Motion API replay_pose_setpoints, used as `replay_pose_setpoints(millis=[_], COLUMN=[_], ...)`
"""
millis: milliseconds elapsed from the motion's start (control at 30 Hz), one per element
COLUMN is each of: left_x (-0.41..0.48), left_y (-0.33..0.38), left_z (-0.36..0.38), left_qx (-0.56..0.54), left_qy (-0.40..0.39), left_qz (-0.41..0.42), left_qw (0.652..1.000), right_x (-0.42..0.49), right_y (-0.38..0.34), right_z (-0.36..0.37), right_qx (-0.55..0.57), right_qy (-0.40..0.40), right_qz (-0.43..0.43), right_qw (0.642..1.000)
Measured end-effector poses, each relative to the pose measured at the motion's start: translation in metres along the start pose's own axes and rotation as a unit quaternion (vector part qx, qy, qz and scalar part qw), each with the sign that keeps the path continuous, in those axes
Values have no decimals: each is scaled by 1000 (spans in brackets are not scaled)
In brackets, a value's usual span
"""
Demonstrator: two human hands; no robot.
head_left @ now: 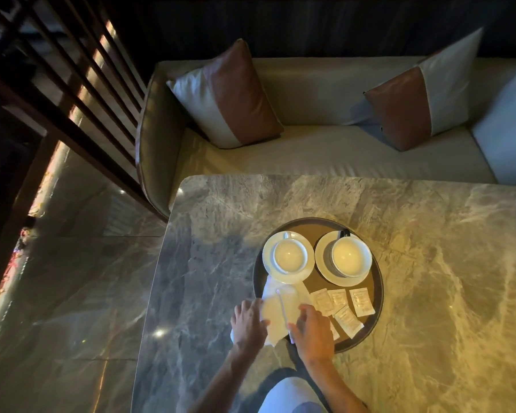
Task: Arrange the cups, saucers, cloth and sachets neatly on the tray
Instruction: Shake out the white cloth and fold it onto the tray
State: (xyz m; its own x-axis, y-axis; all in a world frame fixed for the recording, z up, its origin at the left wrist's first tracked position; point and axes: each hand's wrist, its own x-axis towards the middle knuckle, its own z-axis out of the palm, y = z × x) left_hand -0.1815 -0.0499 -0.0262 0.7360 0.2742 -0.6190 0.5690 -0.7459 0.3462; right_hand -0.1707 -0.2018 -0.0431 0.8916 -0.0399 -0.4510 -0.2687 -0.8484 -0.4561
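Two cups [290, 255], two saucers [268, 263], one cloth [276, 311], one tray [310, 228], four sachets [361, 301] (perhaps a fifth)

The right hand [312, 332] covered the cloth's [276, 314] near right corner, most of one sachet [334, 331] and part of the tray's [352, 344] near rim. The left hand [249, 321] covered the cloth's near left corner. Both hands were blurred, so any pinch on the cloth could not be told. The thin white stick [282, 305] lying there was too blurred to name. A dark item [345, 233] behind the right cup [351, 256] stayed mostly hidden. Both forearms ran off the near edge.
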Motion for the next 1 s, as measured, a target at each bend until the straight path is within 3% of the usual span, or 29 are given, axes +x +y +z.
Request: replay_pose_setpoints(millis=[300, 500, 700, 800, 933, 1000], left_x=[-43, -72, -97, -104, -102, -87], left_y=[-34, -59, -54, -41, -11, 5], left_z=[-16, -21, -27, -26, -4, 8], left_qx=[36, 85, 76, 75, -27, -98], left_qy=[-13, -20, 97, 25, 35, 34], left_qz=[126, 218, 378, 291, 250, 245], left_qw=[991, 972, 918, 953, 967, 964], right_x=[-36, -68, -75, -73, -61, -51], right_y=[8, 20, 18, 22, 29, 27], right_z=[-12, -27, -45, -45, -41, -40], right_qx=[107, 141, 135, 97, 91, 117], right_qy=[58, 56, 73, 39, -68, -77], right_qz=[-6, -28, -74, -81, -42, -21], right_qw=[993, 988, 985, 991, 993, 990])
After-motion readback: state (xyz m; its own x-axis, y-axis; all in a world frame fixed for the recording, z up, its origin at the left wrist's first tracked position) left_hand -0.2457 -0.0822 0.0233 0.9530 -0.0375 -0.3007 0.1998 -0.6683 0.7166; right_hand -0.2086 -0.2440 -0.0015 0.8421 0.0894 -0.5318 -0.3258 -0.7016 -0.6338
